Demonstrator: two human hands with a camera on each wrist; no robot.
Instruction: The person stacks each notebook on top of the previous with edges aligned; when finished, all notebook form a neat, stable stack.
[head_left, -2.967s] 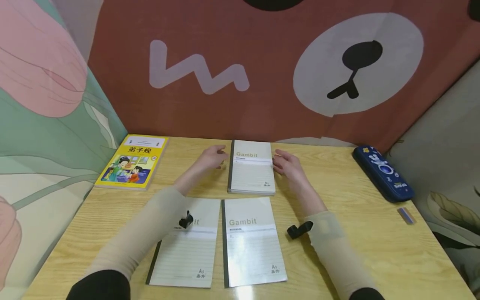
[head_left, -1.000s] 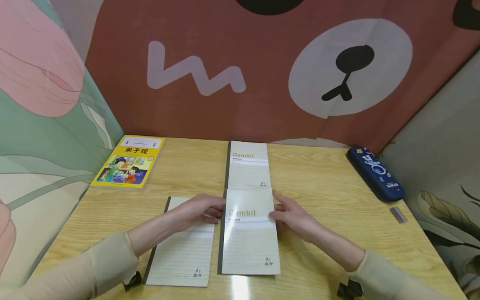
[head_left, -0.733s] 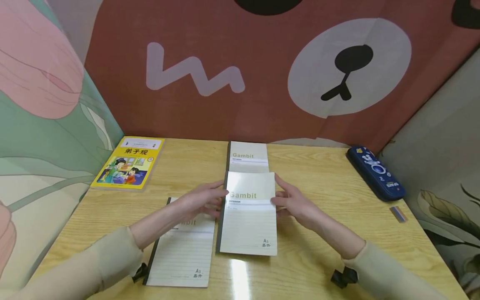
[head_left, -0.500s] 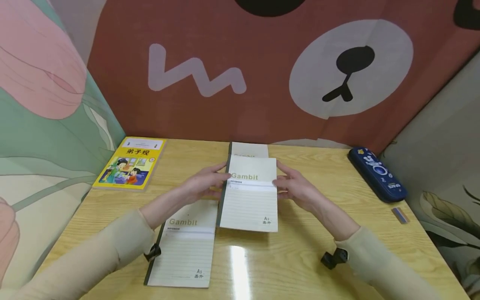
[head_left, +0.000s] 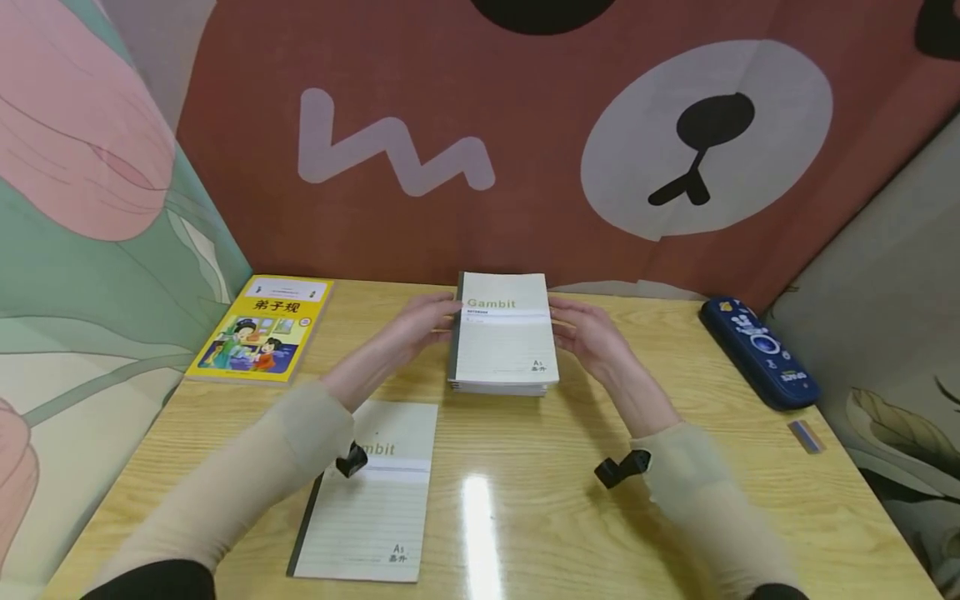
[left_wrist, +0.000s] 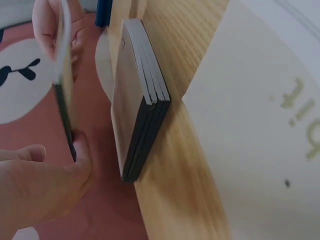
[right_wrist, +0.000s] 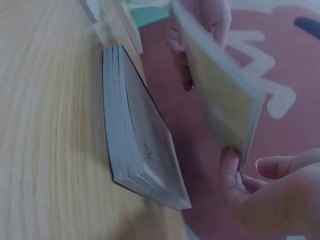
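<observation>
Between both hands a white Gambit notebook [head_left: 504, 346] with a dark spine hangs level over a short stack of like notebooks [head_left: 498, 389]. My left hand [head_left: 415, 329] pinches its spine side; my right hand [head_left: 596, 337] pinches the opposite long edge. Both wrist views show a gap under the held notebook [right_wrist: 220, 90], with the stack [left_wrist: 141, 95] lying flat on the table below. Another Gambit notebook [head_left: 375, 517] lies on the table nearer the front, its upper left partly covered by my left sleeve and wrist camera.
A yellow picture-cover book [head_left: 262, 329] lies at the back left of the wooden table [head_left: 555, 533]. At the right are a dark blue pencil case [head_left: 761, 354] and a small striped eraser-like block [head_left: 806, 436]. A red-brown wall panel [head_left: 375, 233] borders the back edge.
The hands left the back stack, took the front right notebook, lifted it and carried it away from the front to above that stack. The front left notebook stayed in place.
</observation>
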